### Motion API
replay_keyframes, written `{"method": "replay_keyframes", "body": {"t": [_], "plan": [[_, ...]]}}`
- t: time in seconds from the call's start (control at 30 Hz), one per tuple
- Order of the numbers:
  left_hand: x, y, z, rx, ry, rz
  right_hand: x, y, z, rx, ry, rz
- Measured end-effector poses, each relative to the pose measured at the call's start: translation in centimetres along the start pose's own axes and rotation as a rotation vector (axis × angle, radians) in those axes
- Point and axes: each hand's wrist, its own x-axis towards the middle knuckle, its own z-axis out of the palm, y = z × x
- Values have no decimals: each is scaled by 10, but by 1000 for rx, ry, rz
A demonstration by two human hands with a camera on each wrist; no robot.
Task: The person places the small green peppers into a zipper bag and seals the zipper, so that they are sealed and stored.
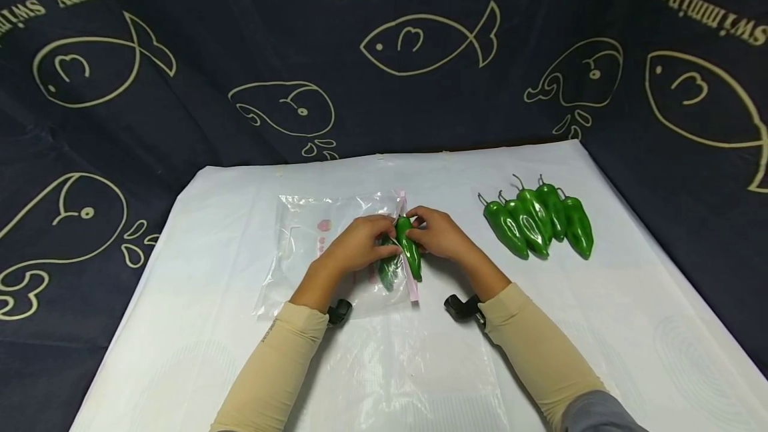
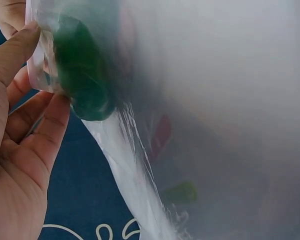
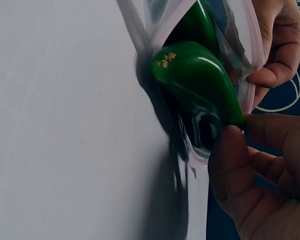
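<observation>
A clear zip bag (image 1: pixel 300 232) with a pink strip along its mouth lies on the white table, mouth toward the right. My left hand (image 1: pixel 360 243) pinches the bag's edge at the mouth, thumb and fingers on the plastic. A glossy green pepper (image 1: pixel 409 245) is at the opening, and my right hand (image 1: pixel 443 233) pinches its upper end. In the right wrist view this pepper (image 3: pixel 195 75) lies within the mouth between the pink edges. Behind it, another green pepper (image 3: pixel 199 22) sits inside the bag; plastic blurs its outline in the left wrist view.
Several green peppers (image 1: pixel 531 219) with curved stems lie side by side at the right of the table (image 1: pixel 630 325). More clear plastic (image 1: pixel 402 372) lies flat in front of the bag. A dark blue cloth (image 1: pixel 420 112) with fish drawings hangs behind.
</observation>
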Motion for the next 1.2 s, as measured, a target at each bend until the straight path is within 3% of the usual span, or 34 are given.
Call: {"method": "replay_keyframes", "body": {"t": [0.67,0.93,1.2], "plan": [[0,0,0,-29,13,-46,-8,2,-1,349,-120,123],[0,1,2,-23,50,-10,-8,1,3,531,-177,137],[0,3,2,0,45,-16,-7,1,7,605,-182,140]]}}
